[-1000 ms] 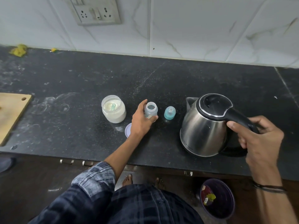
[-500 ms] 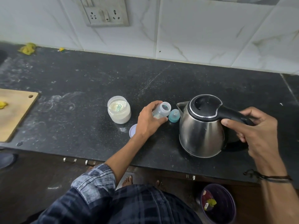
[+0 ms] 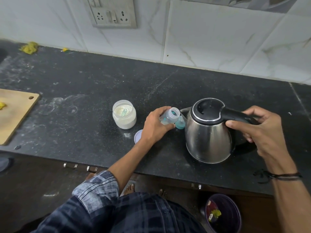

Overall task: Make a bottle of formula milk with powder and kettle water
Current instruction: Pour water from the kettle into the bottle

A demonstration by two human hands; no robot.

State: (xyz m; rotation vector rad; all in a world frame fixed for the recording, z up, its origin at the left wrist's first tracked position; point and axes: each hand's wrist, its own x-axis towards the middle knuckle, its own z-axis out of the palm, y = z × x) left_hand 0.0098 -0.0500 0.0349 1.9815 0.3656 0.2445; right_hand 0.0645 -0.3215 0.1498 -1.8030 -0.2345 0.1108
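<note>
My left hand grips a small clear baby bottle, tilted with its open mouth toward the kettle's spout. My right hand holds the black handle of the steel kettle, whose spout is right beside the bottle's mouth. The bottle's teal teat cap stands on the counter between bottle and kettle. An open jar of white powder with a scoop inside stands left of my left hand. Its pale lid lies flat on the counter, partly hidden by my wrist.
A black stone counter runs along a tiled wall with a socket panel. A wooden cutting board lies at the left edge. A purple bin stands on the floor below. Yellow scraps lie by the wall.
The kettle has come left until its spout reaches the bottle. My left hand has tipped the bottle from upright toward the spout.
</note>
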